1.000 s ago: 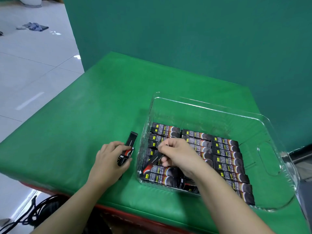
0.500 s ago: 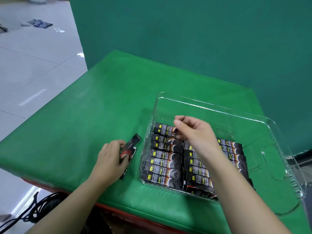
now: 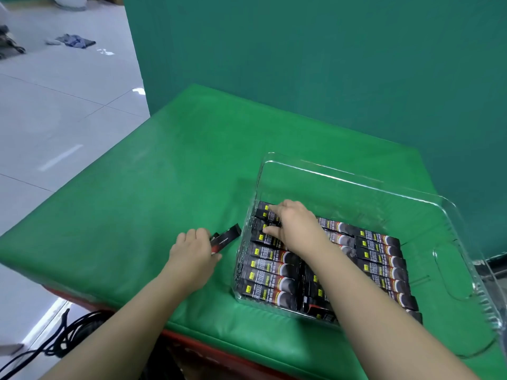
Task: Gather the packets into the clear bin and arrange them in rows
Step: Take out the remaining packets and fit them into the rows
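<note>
Two or so packets remain outside the bin, gripped in the left hand on the green mat, just left of the clear bin. Only their dark ends poke past the curled fingers, so the exact count is hard to tell. A loose hold could let them fan out or slide across the mat as they are lifted over the bin's near-left wall, and a corner might catch on that wall (it stands fairly tall beside the hand).

Moving right, the right hand reaches into the bin with fingers spread flat, pressing on the far-left packets in the bin, holding nothing that I can see. The hands are apart, one either side of the bin wall. Too heavy a push could shove the row sideways or buckle a packet up over its neighbour; dragging the forearm back might also ruffle the middle row lying under it.

Inside the bin, dark packets lie flat in roughly three columns, long sides touching, filling its near part. Its far strip and right end, by the moulded handle recess, hold nothing visible.
</note>
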Demonstrator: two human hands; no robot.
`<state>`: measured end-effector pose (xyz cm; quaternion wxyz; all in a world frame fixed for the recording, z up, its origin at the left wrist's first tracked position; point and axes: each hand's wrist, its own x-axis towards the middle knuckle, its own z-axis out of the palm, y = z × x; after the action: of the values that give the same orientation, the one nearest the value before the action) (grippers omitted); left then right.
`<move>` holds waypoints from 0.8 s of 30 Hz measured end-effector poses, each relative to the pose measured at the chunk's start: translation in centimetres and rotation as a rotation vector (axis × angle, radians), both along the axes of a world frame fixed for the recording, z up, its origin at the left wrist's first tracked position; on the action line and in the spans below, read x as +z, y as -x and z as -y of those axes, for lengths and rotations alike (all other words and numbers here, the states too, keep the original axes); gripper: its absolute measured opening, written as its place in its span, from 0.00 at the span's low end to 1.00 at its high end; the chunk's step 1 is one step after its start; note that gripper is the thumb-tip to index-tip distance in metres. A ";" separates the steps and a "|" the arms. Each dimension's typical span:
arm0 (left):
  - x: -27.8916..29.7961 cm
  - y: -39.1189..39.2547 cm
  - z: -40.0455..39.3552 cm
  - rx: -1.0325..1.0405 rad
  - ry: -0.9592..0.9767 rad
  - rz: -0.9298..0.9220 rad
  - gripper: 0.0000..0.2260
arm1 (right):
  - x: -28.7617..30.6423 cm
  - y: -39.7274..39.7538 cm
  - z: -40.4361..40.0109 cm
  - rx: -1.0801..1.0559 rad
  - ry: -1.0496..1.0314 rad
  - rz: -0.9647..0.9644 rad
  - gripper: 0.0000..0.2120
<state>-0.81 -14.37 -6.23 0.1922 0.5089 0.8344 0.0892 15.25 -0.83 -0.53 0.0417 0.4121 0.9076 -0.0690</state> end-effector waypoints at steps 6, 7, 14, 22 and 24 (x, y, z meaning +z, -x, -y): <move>0.4 -0.9 0.3 -0.053 -0.011 -0.101 0.02 | -0.2 -2.9 0.4 -0.075 -0.001 -0.147 0.15; 0.5 -1.0 0.2 -0.023 -0.036 -0.074 0.03 | -0.1 -3.1 0.6 -0.095 0.012 -0.211 0.13; 5.9 0.1 0.6 0.166 -0.398 0.293 0.04 | 3.2 -3.5 3.9 -0.134 0.098 -0.576 0.09; 13.3 -3.3 2.2 -0.178 -0.441 0.432 0.13 | 8.1 -4.1 6.4 -0.111 0.259 -0.856 0.20; 13.8 -4.2 2.2 -0.234 -0.412 0.452 0.16 | 8.3 -4.4 6.6 -0.129 0.293 -0.856 0.21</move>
<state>3.37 -16.56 7.57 0.2744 0.5968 0.6710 0.3440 19.63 -7.41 7.78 -0.2838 0.3917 0.7963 -0.3633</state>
